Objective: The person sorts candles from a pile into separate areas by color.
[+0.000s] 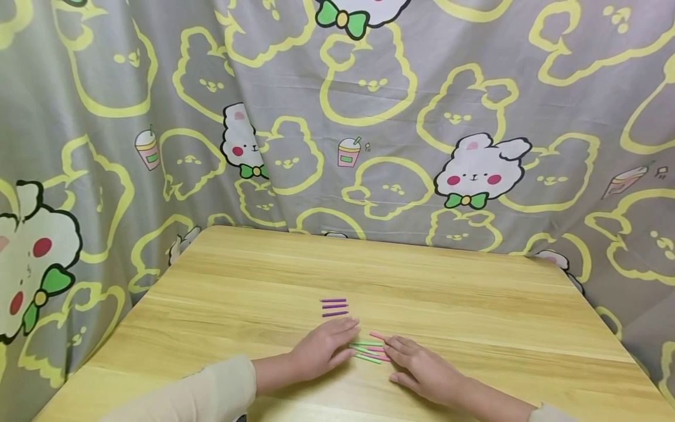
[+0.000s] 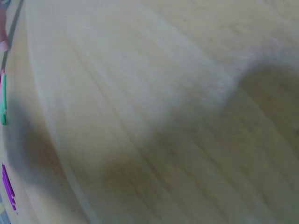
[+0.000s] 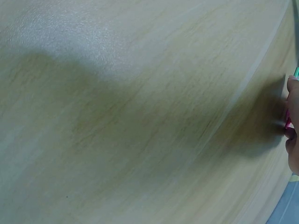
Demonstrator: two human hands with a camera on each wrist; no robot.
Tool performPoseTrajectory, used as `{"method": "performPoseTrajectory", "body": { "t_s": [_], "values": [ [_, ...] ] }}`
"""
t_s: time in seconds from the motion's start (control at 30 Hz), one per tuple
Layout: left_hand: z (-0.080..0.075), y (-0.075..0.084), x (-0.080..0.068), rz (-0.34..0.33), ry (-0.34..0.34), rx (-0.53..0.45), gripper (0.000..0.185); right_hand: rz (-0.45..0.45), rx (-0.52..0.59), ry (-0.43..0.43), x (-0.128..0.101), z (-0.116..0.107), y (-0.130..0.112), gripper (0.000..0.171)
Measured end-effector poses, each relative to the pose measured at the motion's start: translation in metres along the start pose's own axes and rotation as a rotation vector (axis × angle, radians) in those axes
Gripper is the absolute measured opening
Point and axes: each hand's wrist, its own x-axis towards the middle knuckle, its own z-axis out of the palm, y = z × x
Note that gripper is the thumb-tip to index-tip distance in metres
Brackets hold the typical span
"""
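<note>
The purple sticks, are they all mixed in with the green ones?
No, the three purple sticks lie side by side on the table, apart from the green sticks and pink sticks.
</note>
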Motion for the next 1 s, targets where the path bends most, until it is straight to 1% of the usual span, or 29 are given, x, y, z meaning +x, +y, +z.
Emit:
{"method": "performPoseTrajectory", "body": {
  "t_s": [0.13,0.2,0.27,0.37,0.47,0.67,0.87,0.93,1.0],
  "values": [
    [0.0006,0.0018,-0.0027,0.049,-0.124,0.056,0.046,0.006,0.002,-0.002,-0.0001,-0.0002,-0.0001,0.055],
    [0.0012,0.0021,-0.0035,0.087,-0.163,0.100,0.048,0.007,0.007,-0.004,-0.0002,-0.0004,-0.0001,0.055],
    [0.0020,0.0024,-0.0041,0.129,-0.185,0.149,0.048,0.007,0.012,-0.004,-0.0002,-0.0004,0.0002,0.055],
    [0.0025,0.0031,-0.0042,0.171,-0.205,0.208,0.048,0.009,0.017,-0.009,-0.0001,-0.0004,0.0005,0.054],
    [0.0028,0.0037,-0.0044,0.186,-0.222,0.237,0.048,0.012,0.021,-0.012,0.0000,0.0000,0.0008,0.054],
    [0.0028,0.0033,-0.0033,0.188,-0.251,0.242,0.048,0.012,0.019,-0.012,0.0005,0.0003,0.0010,0.054],
    [0.0019,0.0035,-0.0020,0.186,-0.261,0.240,0.048,0.027,0.034,-0.022,0.0008,-0.0004,0.0009,0.056],
    [0.0016,0.0037,-0.0021,0.190,-0.257,0.245,0.048,0.024,0.037,-0.014,0.0008,-0.0006,0.0010,0.056],
    [0.0016,0.0040,-0.0024,0.194,-0.251,0.247,0.047,0.014,0.044,0.019,0.0013,-0.0007,0.0014,0.053]
  ]
}}
